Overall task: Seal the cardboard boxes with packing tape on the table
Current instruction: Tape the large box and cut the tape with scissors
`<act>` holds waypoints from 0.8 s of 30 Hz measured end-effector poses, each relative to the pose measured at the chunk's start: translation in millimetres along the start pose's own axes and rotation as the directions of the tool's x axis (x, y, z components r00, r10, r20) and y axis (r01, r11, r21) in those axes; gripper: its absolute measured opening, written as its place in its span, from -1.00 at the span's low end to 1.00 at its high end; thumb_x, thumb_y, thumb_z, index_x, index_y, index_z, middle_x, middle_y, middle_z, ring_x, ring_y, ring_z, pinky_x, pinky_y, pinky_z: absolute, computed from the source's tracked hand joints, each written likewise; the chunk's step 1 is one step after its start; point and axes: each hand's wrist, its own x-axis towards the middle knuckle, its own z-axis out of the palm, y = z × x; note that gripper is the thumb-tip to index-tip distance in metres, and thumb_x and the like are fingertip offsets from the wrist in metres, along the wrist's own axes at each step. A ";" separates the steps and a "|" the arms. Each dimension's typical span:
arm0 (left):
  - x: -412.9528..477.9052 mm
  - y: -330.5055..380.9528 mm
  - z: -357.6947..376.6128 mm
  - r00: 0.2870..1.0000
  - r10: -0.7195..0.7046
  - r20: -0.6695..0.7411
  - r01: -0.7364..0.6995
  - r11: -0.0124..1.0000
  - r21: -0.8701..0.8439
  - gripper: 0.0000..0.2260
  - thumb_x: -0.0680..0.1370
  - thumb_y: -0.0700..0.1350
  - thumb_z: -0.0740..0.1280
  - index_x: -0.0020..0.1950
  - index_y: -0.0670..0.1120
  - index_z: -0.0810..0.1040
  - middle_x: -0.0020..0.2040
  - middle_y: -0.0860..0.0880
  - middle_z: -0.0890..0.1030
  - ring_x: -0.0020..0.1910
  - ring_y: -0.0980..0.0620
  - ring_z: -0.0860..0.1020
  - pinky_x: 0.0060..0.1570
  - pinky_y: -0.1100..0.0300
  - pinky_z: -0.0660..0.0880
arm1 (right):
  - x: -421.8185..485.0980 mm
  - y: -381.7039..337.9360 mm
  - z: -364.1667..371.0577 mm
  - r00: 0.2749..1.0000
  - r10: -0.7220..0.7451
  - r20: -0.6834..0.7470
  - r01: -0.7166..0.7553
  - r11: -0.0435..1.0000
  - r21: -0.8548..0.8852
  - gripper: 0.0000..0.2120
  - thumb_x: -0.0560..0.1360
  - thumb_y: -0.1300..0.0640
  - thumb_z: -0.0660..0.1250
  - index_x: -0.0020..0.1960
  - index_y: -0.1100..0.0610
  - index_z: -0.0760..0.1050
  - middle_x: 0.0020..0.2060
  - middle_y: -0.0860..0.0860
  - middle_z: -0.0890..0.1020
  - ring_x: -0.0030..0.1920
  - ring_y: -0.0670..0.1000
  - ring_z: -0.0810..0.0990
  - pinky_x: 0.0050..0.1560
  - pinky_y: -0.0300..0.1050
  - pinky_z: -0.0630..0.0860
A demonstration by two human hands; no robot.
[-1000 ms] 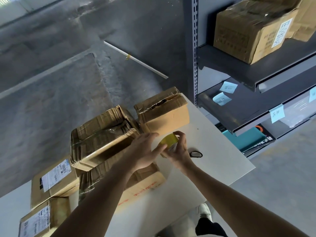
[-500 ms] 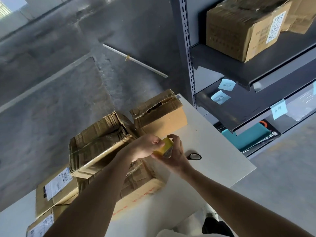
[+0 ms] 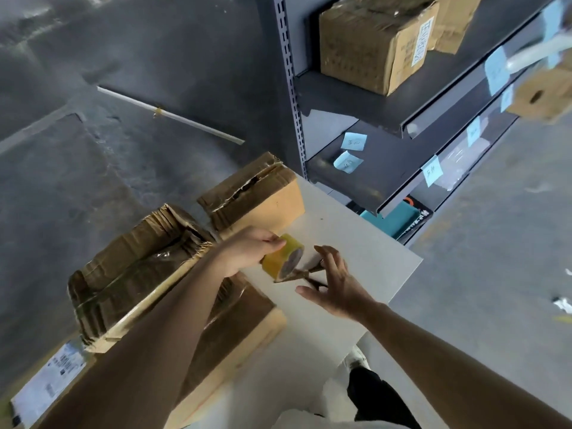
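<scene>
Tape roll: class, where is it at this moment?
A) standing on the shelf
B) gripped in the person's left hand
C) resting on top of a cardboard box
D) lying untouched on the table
B: the left hand grips the yellow tape roll, its fingers curled over the top of it.

Yellow tape roll point(image 3: 280, 258) held above table point(image 3: 356, 274), short strip pulled; battered cardboard boxes point(image 3: 139, 261) clustered left, seams gaping.
</scene>
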 end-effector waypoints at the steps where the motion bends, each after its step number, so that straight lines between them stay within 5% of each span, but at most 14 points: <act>1: 2.4 -2.9 -0.2 1.000 0.003 0.002 -0.003 1.000 -0.002 -0.70 0.59 0.08 0.34 0.22 -0.06 0.60 0.10 0.04 0.65 0.10 0.07 0.59 0.25 -0.03 0.50 | -1.8 2.3 2.5 1.000 0.014 -0.001 -0.014 0.996 -0.086 0.00 0.35 -0.56 0.19 0.57 -0.05 -0.07 0.51 -0.04 0.09 0.46 0.08 0.22 0.41 0.11 0.39; 4: 5.8 -7.7 -1.7 1.000 0.021 0.000 -0.021 1.000 0.014 -0.63 0.56 0.13 0.36 0.26 -0.05 0.59 0.16 0.05 0.64 0.13 0.08 0.57 0.29 -0.02 0.47 | -7.0 10.6 8.1 1.000 0.020 0.023 -0.012 0.956 -0.292 -0.04 0.41 -0.43 0.31 0.57 0.06 0.02 0.53 0.06 0.08 0.53 0.13 0.10 0.51 0.03 0.17; 11: 5.3 -12.2 -2.0 1.000 0.019 0.011 -0.018 0.999 -0.044 -0.69 0.58 0.08 0.35 0.20 -0.08 0.61 0.06 0.00 0.67 0.12 0.01 0.60 0.23 0.00 0.52 | -0.9 20.9 16.0 0.993 -0.030 0.114 0.085 0.852 -0.516 -0.16 0.49 -0.31 0.31 0.56 0.11 0.07 0.49 0.10 0.16 0.52 0.15 0.11 0.51 0.02 0.16; 17: 7.0 -13.9 -2.0 0.999 -0.049 0.010 0.050 0.997 -0.064 -0.75 0.59 0.07 0.34 0.14 -0.05 0.63 0.01 -0.01 0.69 0.07 0.02 0.62 0.18 0.05 0.53 | 12.1 23.1 15.6 0.990 -0.026 0.136 0.097 0.833 -0.545 -0.37 0.56 -0.08 0.28 0.51 0.15 0.18 0.43 0.14 0.28 0.45 0.19 0.25 0.44 0.00 0.25; 24: 4.8 -14.7 0.6 0.996 -0.088 -0.028 0.086 0.994 -0.063 -0.70 0.58 0.11 0.34 0.18 -0.04 0.63 0.01 0.01 0.69 0.01 0.03 0.62 0.03 0.11 0.51 | 22.7 29.1 18.0 0.989 -0.122 0.079 0.146 0.821 -0.551 -0.66 0.23 0.28 0.55 -0.02 0.19 0.57 -0.12 0.12 0.57 -0.10 0.22 0.61 -0.06 0.12 0.60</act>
